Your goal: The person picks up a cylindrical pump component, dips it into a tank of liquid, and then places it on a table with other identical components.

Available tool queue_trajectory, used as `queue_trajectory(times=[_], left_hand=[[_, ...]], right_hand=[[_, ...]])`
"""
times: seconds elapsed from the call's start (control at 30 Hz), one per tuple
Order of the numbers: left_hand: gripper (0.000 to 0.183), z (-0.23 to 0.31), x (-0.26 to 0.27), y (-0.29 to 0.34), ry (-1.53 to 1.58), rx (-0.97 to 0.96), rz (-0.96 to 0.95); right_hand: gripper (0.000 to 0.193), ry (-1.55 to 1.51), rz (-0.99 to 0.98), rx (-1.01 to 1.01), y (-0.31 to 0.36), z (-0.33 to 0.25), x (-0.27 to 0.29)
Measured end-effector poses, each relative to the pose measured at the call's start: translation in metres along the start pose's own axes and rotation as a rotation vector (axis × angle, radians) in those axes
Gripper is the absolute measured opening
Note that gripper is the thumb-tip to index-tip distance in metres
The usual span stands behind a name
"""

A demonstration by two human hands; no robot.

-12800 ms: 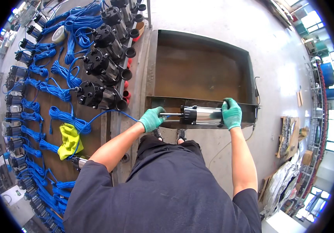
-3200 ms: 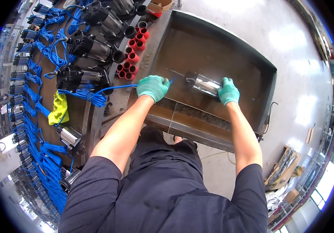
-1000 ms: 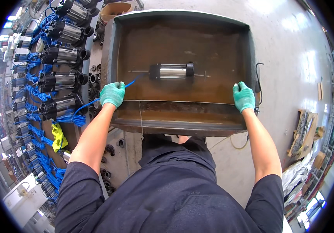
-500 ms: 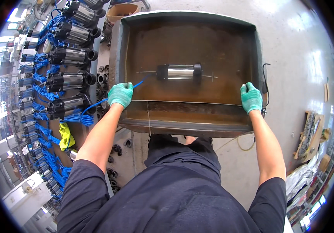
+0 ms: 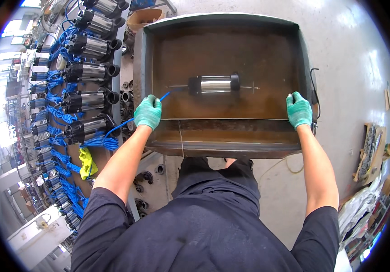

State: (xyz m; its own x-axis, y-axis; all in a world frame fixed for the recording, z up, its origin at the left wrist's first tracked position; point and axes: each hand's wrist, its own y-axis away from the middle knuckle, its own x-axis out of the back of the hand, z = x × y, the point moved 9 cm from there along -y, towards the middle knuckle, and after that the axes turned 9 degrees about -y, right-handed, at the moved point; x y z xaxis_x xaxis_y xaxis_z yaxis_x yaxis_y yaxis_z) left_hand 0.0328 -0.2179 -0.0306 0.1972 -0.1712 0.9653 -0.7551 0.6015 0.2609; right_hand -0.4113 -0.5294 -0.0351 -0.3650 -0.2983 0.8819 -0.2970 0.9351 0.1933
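In front of me stands a rectangular metal tank [image 5: 222, 17] of brownish water. A silver cylindrical pump motor [image 5: 215, 84] with black ends lies in the water, with a thin shaft or rod at each end. My left hand [image 5: 148, 112], in a green glove, is closed over the tank's left rim. The blue cable [image 5: 124, 124] passes at this hand into the water; I cannot tell whether the fingers also pinch it. Gloved alike, my right hand [image 5: 299, 110] grips the right rim with its thumb inside. A thin crosswise edge [image 5: 231, 119] spans the tank between my hands.
Along the left, a bench carries a row of silver-and-black pumps [image 5: 86, 102] with coiled blue cables [image 5: 61, 156] and a yellow-green cloth [image 5: 86, 162]. Round black parts [image 5: 147, 177] lie below it. A cardboard box [image 5: 144, 18] is beyond; a wooden crate [image 5: 368, 152] sits at right.
The whole view has shifted slightly, so tank, bench and hands appear a little farther right. Both hands stay on the rims, and the pump motor stays in the water.
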Motion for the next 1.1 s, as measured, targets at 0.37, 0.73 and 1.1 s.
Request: queue_trajectory(times=[0.37, 0.73, 1.1], left_hand=[[0.026, 0.144, -0.023, -0.021, 0.422, -0.43, -0.116], [0.023, 0.282, -0.085, -0.042, 0.461, 0.012, -0.785], [0.019, 0.27, -0.113, -0.021, 0.72, 0.076, -0.742]], right_hand=[[0.029, -0.021, 0.012, -0.026, 0.001, 0.007, 0.0], [0.028, -0.09, 0.035, -0.039, -0.001, 0.012, 0.004], [0.028, -0.087, 0.044, -0.035, 0.002, 0.015, 0.001]])
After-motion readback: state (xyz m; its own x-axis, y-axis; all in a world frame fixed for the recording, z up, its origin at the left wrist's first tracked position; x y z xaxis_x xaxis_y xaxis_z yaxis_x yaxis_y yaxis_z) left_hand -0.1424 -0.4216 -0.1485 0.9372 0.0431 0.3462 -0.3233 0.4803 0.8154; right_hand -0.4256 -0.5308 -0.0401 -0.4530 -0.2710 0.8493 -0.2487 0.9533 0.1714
